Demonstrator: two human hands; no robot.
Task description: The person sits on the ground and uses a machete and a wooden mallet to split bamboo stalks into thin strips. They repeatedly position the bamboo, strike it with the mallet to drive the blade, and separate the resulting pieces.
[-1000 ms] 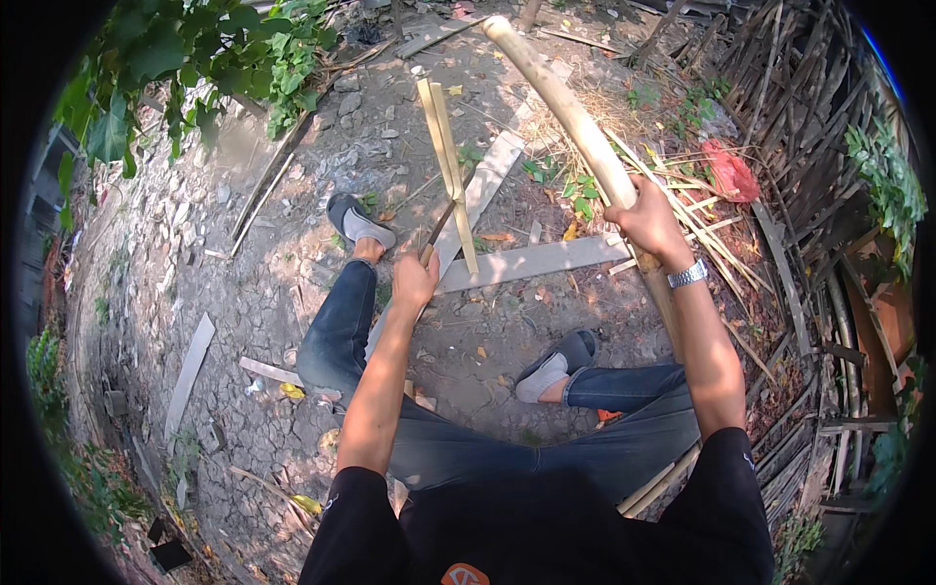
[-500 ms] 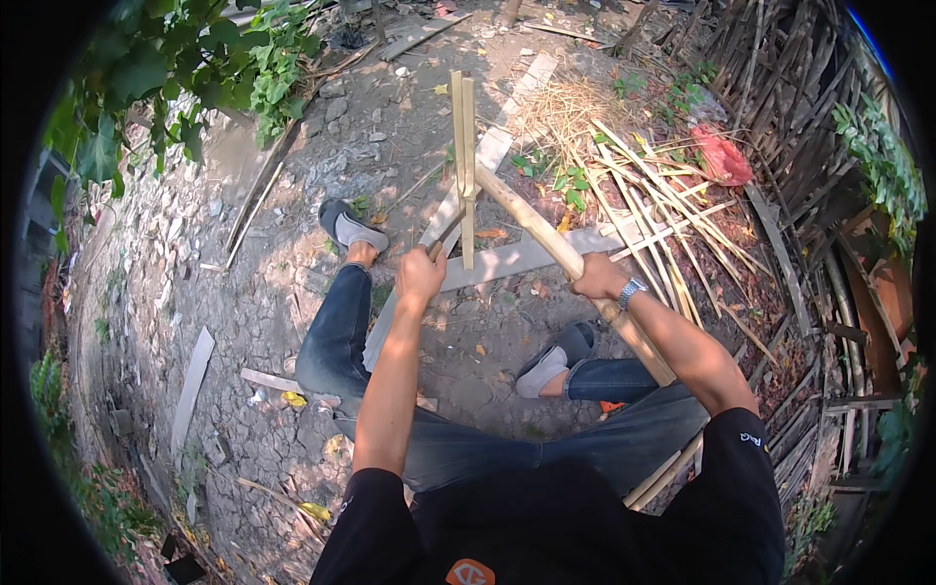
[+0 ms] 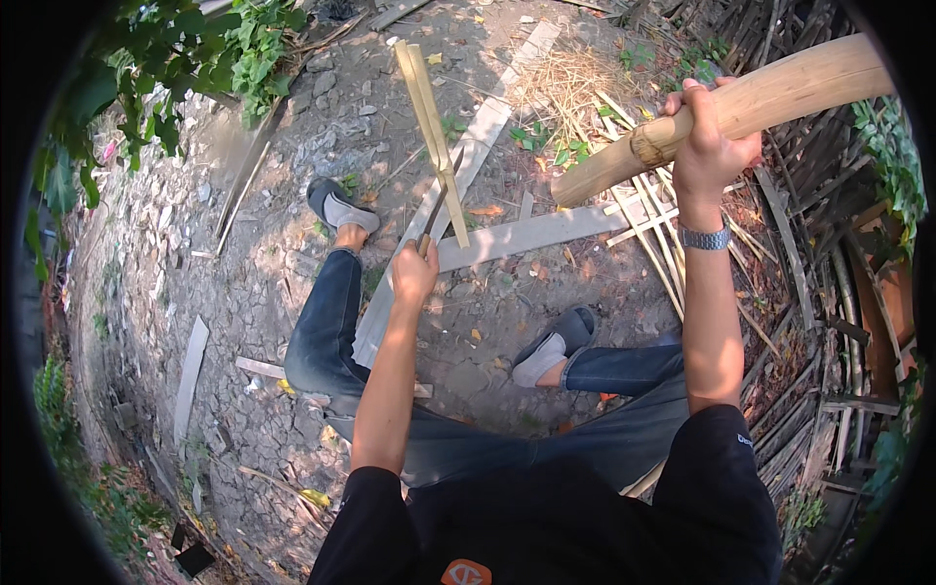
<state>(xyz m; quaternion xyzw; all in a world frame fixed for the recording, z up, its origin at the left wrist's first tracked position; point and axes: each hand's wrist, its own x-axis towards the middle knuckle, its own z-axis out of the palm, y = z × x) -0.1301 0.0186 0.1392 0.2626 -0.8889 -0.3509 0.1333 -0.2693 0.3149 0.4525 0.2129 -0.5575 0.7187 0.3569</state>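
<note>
left hand fingers clamped on a knife handle, blade set in an upright bamboo strip above the dirt ground — right hand gripping a thick bamboo club, raised, grey plank between the feet

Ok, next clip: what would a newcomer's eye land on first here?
First the thick bamboo club, raised at upper right in the right hand. Next the split bamboo strip standing near upright at centre, with a dark blade set against it, its handle in the left hand. Below that, the person's legs in jeans spread over cracked ground, with a pile of bamboo slats at right.
</note>
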